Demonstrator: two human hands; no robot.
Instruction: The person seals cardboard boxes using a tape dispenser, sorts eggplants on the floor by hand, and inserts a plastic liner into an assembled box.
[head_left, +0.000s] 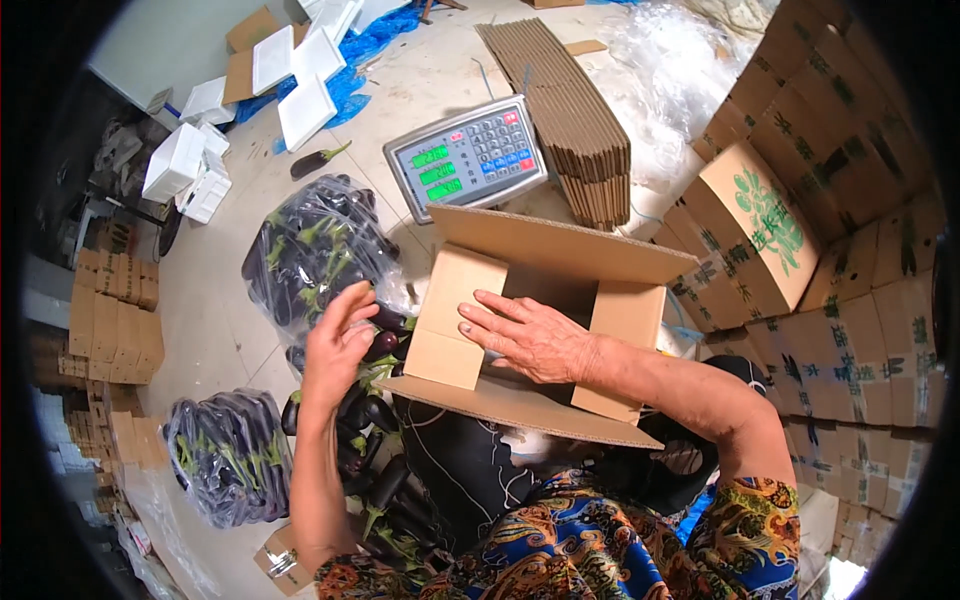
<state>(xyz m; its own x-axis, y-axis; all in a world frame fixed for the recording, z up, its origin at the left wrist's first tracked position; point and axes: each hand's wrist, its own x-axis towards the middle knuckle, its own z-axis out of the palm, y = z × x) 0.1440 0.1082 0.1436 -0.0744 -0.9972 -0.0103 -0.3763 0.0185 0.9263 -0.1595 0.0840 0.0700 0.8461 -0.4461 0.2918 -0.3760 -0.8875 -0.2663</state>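
Observation:
An open brown cardboard box (pixel 560 243) stands in front of me with its flaps raised and folded outward. My right hand (pixel 535 338) lies with fingers spread on the box's left short flap, its forearm reaching across the opening. Left of the box, my left hand (pixel 340 335) is raised with its fingers loosely curled and apart, and I see nothing in it. Beneath and beside it lie loose dark purple eggplants (pixel 377 412) with green stems. Just beyond that hand is a clear plastic bag of eggplants (pixel 320 240). The bottom of the box is in shadow.
A digital scale (pixel 465 155) with green displays stands beyond the box. Behind it is a stack of flattened cardboard (pixel 585 125). Another bag of eggplants (pixel 228 450) lies at left. Stacked cartons (pixel 750 235) line the right side; white foam boxes (pixel 175 165) sit far left.

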